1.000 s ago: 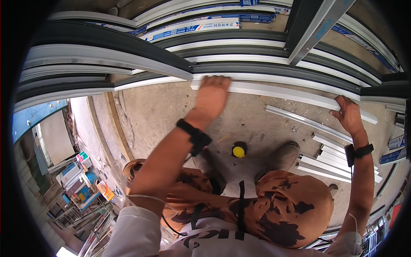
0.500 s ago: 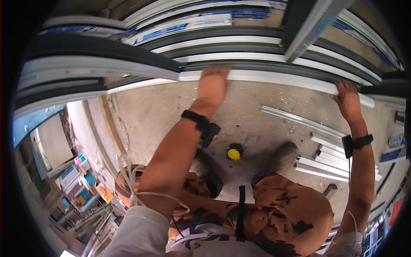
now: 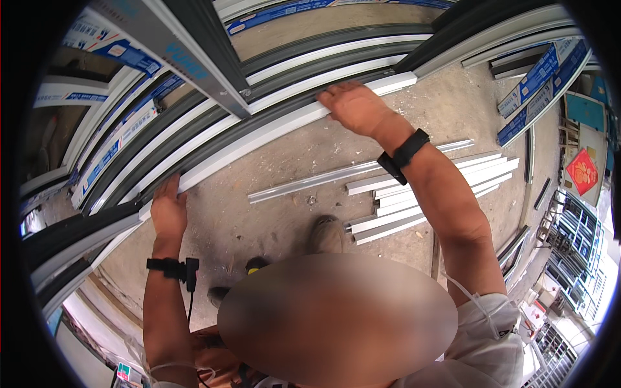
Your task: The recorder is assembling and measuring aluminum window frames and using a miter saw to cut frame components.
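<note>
A long white profile strip lies along the near edge of a dark grey window or door frame. My left hand grips it near its left end, fingers hooked over the top. Close to the other end, my right hand is closed over the same strip, its fingers bent across the far edge. Part of the strip is hidden under each hand. Both wrists wear black straps with small devices.
A grey crossbar rises from the frame on the left. On the floor lie a thin metallic profile and several white profiles. Wrapped profiles stand at the right. A blurred oval hides the lower middle.
The view has swung to the right, so the frame, strip and floor profiles appear further left. Both hands remain on the strip near its ends.
</note>
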Motion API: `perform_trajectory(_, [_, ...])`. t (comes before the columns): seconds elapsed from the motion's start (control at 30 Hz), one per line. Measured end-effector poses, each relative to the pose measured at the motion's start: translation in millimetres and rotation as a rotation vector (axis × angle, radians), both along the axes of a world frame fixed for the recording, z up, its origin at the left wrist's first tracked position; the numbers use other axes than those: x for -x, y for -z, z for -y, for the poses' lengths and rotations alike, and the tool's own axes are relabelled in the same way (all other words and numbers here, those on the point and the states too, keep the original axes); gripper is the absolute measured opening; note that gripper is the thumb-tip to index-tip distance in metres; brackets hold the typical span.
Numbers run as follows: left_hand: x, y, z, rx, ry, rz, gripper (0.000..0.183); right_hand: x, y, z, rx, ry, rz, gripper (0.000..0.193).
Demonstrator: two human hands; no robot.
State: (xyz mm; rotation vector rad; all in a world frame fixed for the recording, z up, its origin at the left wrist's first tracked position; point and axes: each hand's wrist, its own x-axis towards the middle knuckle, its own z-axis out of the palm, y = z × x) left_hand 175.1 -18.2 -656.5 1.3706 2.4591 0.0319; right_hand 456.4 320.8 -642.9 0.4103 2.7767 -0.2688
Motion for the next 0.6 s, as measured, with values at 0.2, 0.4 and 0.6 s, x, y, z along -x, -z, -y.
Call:
perform_trajectory(0.2, [1.7, 0.1, -8.5, 0.058, -0.080, 0.067, 0.047, 0.4, 5.4, -3.0, -0.057, 0.022, -0.095, 0.019])
perform_trajectory(0.4, [3.4, 7.9, -1.6, 0.114, -0.017, 0.053, 0.047, -3.4, 14.5, 2.4, 0.010, 0.002, -0.037, 0.032])
perform_trajectory(0.6, [11.1, 2.9, -3.6, 0.132, -0.005, 0.043, 0.050, -24.7, -8.5, -14.0, -0.263, 0.354, -0.837, 0.042])
